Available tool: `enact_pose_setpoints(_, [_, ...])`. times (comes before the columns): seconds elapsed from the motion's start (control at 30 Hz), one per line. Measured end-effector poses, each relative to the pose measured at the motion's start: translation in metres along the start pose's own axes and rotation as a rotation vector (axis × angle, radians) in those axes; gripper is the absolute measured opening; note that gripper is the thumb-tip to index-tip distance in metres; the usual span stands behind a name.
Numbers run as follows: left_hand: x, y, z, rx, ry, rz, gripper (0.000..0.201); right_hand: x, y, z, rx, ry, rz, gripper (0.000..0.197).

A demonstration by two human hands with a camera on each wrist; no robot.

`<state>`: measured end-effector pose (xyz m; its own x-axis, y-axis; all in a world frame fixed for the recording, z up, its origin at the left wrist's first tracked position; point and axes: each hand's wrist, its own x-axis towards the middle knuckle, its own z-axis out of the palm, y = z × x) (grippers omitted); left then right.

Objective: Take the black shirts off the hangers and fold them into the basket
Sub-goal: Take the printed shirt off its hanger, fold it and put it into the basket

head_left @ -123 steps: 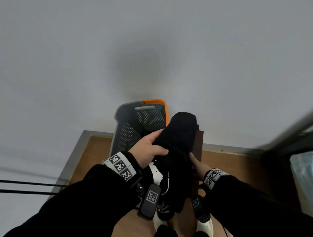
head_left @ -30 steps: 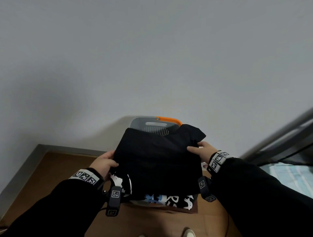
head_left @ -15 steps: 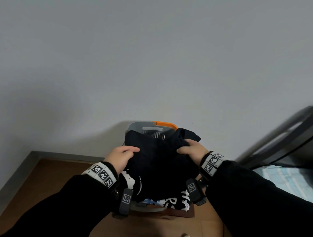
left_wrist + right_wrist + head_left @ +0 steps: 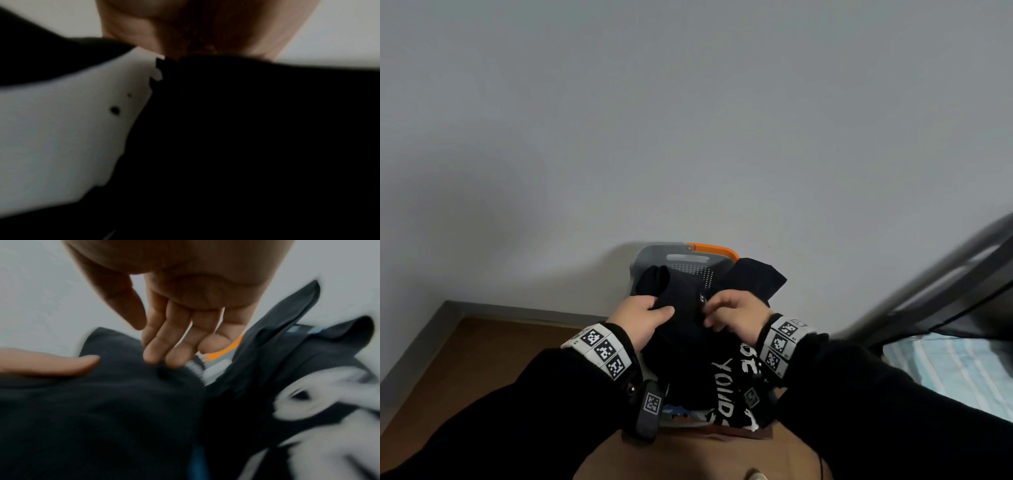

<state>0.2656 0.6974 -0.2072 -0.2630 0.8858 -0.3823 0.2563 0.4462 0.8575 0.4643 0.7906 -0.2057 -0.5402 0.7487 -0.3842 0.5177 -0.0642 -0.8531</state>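
Note:
A black shirt (image 4: 688, 329) with white lettering lies bunched over the grey basket (image 4: 654, 255), whose orange handle (image 4: 714, 248) shows behind it. My left hand (image 4: 642, 317) grips a fold of the shirt at its left, thumb on top. My right hand (image 4: 734, 313) is just right of it, over the shirt's middle. In the right wrist view the right hand (image 4: 145, 340) has nearly straight fingers, their tips touching the dark cloth (image 4: 102, 410), and the thumb is free. The left wrist view shows only my palm (image 4: 195, 24) against black fabric (image 4: 246, 129).
The basket stands against a plain grey wall on a brown wooden floor (image 4: 482, 359) with a grey skirting (image 4: 431, 329). A metal bed frame (image 4: 945, 267) and a blue striped sheet (image 4: 945, 370) are at the right.
Both hands have come from the shirt's outer edges to its middle, drawing the sides inward. The shirt is now narrower and more bunched over the basket.

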Motion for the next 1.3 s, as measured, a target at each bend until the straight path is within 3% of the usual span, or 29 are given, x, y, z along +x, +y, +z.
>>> enact_pose_setpoints(0.07, [0.001,-0.004,-0.003,-0.030,0.019,-0.038,0.014,0.016,0.022,-0.030,-0.287,0.236,0.006,0.020])
enact_pose_setpoints(0.17, [0.002,-0.009,-0.006,-0.147,0.073,-0.094,0.012,0.028,0.045,-0.071,-0.583,0.363,0.052,0.044])
enact_pose_setpoints(0.23, [0.000,-0.009,-0.007,-0.204,0.096,-0.127,0.011,0.033,0.055,-0.085,-0.730,0.327,0.097,0.054])
enact_pose_setpoints(0.37, [-0.004,-0.006,-0.008,-0.353,0.121,-0.181,0.013,0.044,0.057,-0.080,-0.964,0.158,0.058,0.053])
enact_pose_setpoints(0.57, [0.000,-0.016,-0.018,-0.484,0.200,-0.240,0.015,0.051,0.053,-0.071,-0.941,0.172,0.020,0.021])
enact_pose_setpoints(0.77, [0.001,-0.017,-0.016,-0.510,0.192,-0.260,0.014,0.043,0.037,-0.076,-0.921,0.244,-0.148,0.007])
enact_pose_setpoints(0.97, [0.006,-0.024,-0.025,-0.510,0.248,-0.292,0.016,0.017,0.026,-0.063,-0.946,0.060,-0.346,0.008])
enact_pose_setpoints(1.07, [0.008,-0.029,-0.027,-0.526,0.242,-0.301,0.016,0.015,0.040,-0.049,-0.987,0.011,-0.422,0.021])
enact_pose_setpoints(1.2, [0.006,-0.028,-0.027,-0.503,0.241,-0.285,0.015,0.014,0.058,-0.043,-1.235,-0.142,-0.222,0.054])
enact_pose_setpoints(1.3, [0.005,-0.030,-0.028,-0.495,0.248,-0.286,0.017,0.015,0.065,-0.040,-1.189,-0.101,-0.188,0.073])
